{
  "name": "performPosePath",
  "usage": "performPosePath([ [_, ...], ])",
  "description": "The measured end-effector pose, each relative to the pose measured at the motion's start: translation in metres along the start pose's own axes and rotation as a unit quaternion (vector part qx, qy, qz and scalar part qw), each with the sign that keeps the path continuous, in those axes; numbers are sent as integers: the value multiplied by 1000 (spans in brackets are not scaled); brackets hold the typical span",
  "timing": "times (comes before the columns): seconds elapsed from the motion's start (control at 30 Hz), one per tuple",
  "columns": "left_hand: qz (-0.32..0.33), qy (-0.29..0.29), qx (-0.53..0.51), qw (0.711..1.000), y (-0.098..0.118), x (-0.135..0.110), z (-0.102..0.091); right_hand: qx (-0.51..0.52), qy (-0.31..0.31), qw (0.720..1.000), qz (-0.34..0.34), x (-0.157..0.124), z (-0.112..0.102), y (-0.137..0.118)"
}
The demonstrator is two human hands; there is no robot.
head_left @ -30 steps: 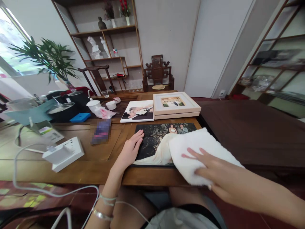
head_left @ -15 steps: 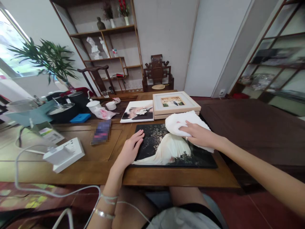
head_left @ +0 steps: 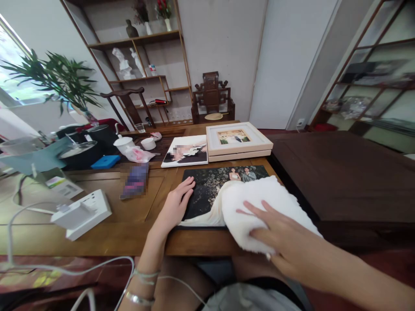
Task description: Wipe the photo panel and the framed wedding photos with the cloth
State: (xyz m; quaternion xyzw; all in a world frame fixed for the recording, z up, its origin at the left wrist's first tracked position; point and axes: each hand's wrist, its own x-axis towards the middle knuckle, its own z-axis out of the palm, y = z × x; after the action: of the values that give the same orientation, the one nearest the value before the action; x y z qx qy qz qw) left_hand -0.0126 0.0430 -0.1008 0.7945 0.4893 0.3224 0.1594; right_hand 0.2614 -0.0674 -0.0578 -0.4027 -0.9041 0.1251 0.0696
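Note:
A dark photo panel [head_left: 202, 198] with a couple and a long pale dress printed on it lies flat on the wooden table, close to the edge nearest me. My left hand [head_left: 177, 202] rests open on the panel's left edge, fingers stretched out. A fluffy white cloth [head_left: 241, 196] covers the panel's right part and laps over its near edge. Gripping the cloth from above, my right hand [head_left: 279, 235] presses its fingers into the pile. The printed couple shows just beyond the cloth.
Behind the panel lie a white-edged photo print [head_left: 186, 151] and stacked light-wood picture frames [head_left: 240, 144]. To the left are a white power strip [head_left: 89, 214] with cables, a blue box [head_left: 105, 162], a white teapot [head_left: 125, 144] and a small white cup [head_left: 148, 144]. A dark tabletop [head_left: 350, 172] stands right.
My right hand has drawn the white cloth from the panel's far right part toward me, over the near edge, uncovering the printed couple. My left hand has stayed on the left edge.

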Motion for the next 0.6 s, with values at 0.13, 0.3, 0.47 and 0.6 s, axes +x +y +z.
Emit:
performPosePath([
  [0.13,10,-1,-6,1000,-2,1,-1,-29,33,999,20,33,-10,36],
  [0.3,5,4,-8,1000,-1,1,-1,-86,62,994,-15,71,-14,79],
  [0.47,-14,17,1,1000,2,0,1,-100,83,991,-10,75,-13,79],
  [0.6,-20,11,3,1000,3,0,2,-79,60,994,-41,43,1,32],
])
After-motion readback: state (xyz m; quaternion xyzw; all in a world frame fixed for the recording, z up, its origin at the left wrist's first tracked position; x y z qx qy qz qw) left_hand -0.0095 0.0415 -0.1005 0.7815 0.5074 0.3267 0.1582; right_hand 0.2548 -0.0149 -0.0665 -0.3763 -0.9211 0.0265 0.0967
